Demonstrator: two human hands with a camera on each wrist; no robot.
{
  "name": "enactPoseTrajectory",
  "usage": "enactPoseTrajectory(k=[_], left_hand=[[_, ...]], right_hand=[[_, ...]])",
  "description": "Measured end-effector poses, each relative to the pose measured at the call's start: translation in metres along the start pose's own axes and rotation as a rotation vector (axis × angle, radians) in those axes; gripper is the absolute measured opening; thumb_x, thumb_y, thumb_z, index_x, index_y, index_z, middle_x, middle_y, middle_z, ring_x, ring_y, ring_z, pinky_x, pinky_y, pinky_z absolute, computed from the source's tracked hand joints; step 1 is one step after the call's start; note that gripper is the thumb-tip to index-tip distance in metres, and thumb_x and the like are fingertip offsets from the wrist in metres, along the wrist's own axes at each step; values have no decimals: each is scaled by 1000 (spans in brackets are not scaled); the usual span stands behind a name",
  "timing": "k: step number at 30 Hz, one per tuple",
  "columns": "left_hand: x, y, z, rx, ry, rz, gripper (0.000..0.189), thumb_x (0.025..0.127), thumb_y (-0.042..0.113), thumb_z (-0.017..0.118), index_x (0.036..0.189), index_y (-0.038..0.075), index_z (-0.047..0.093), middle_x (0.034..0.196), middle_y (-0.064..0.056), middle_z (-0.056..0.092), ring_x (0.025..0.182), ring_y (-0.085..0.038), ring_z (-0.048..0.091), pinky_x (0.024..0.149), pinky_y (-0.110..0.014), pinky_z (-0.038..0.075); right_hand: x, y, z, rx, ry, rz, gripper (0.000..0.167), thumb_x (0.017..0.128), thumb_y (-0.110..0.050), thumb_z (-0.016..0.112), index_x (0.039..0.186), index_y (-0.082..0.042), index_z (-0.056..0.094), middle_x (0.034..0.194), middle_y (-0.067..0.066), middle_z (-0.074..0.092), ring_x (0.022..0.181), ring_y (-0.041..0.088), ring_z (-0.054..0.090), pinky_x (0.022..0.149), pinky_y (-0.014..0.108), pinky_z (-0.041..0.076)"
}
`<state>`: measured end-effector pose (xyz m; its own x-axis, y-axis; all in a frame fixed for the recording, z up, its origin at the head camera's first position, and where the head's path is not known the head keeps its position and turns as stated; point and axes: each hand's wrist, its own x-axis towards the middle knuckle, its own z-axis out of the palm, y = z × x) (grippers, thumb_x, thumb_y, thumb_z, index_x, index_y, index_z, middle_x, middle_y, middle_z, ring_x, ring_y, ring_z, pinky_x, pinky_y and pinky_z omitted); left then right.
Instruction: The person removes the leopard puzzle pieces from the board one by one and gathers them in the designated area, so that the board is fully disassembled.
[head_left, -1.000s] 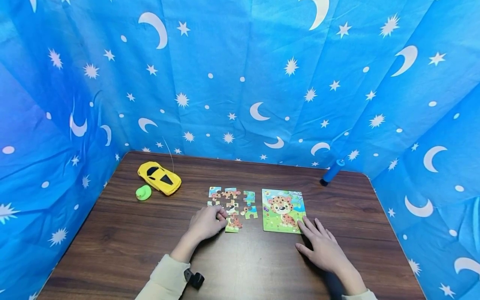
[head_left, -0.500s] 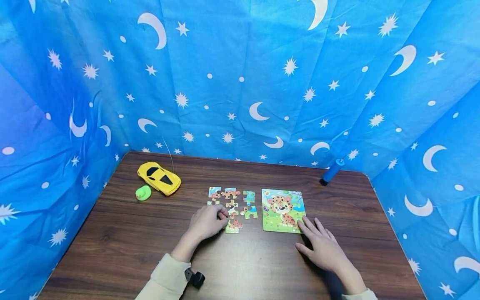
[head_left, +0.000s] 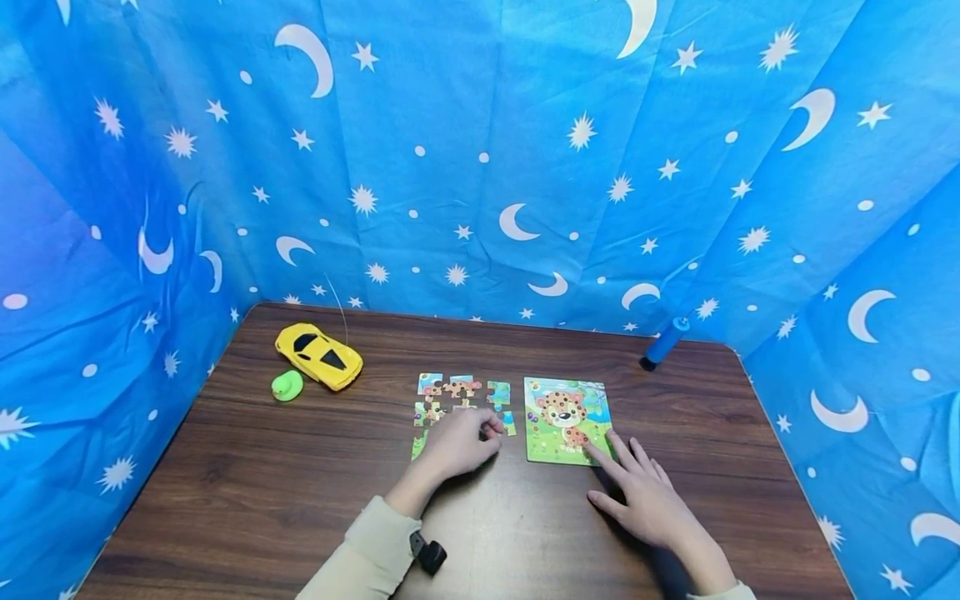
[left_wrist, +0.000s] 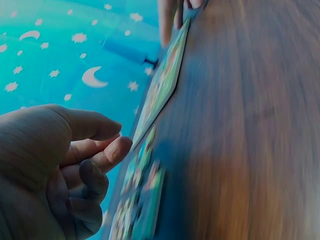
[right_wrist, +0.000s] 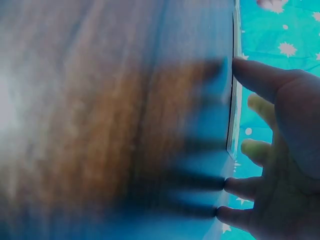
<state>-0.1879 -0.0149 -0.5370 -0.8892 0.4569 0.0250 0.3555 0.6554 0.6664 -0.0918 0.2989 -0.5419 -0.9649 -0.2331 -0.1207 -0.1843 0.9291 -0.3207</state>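
Observation:
My left hand [head_left: 459, 442] hovers over jigsaw pieces [head_left: 431, 385] with part of an animal picture on them. It covers much of the middle column. In the left wrist view its fingers [left_wrist: 117, 150] are loosely curled, thumb and index tips close together, with nothing visible between them. To the right lies a square picture board [head_left: 558, 417] with a spotted cub on it. My right hand [head_left: 648, 496] rests by its lower right corner, fingers spread, the index fingertip on the board. In the right wrist view the board's edge [right_wrist: 233, 110] shows beside the hand.
A yellow toy car [head_left: 318, 356] and a green rubber duck [head_left: 287, 386] sit at the back left of the wooden table [head_left: 247, 467]. A blue cylinder with a black end [head_left: 665, 344] lies at the back right. A blue star-and-moon curtain [head_left: 465, 167] surrounds the table's far side.
My left hand has moved right, off the left column, uncovering pieces there and covering the lower middle ones. My right index finger has slid slightly left on the board.

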Motion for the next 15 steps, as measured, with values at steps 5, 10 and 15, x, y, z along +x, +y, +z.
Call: enactPoseTrajectory(k=[5, 10, 15], left_hand=[[16, 19, 20, -36, -47, 48, 12, 91, 16, 70, 100, 19, 76, 81, 19, 62, 70, 0, 56, 66, -24, 46], [33, 35, 38, -7, -86, 85, 16, 93, 19, 68, 105, 20, 77, 83, 20, 64, 70, 3, 56, 68, -23, 47], [47, 46, 60, -12, -123, 79, 19, 94, 19, 67, 109, 22, 77, 86, 19, 67, 75, 3, 60, 71, -24, 49]], right_hand=[[-5, -3, 0, -16, -30, 1, 67, 98, -54, 66, 158, -31, 46, 167, 23, 25, 147, 58, 23, 108, 77, 23], [-9, -1, 1, -18, -42, -6, 67, 97, -59, 64, 156, -33, 49, 167, 23, 25, 148, 58, 21, 108, 78, 22], [-11, 1, 4, -17, -46, -22, 67, 96, -65, 60, 155, -36, 50, 168, 22, 24, 148, 59, 18, 108, 79, 21]])
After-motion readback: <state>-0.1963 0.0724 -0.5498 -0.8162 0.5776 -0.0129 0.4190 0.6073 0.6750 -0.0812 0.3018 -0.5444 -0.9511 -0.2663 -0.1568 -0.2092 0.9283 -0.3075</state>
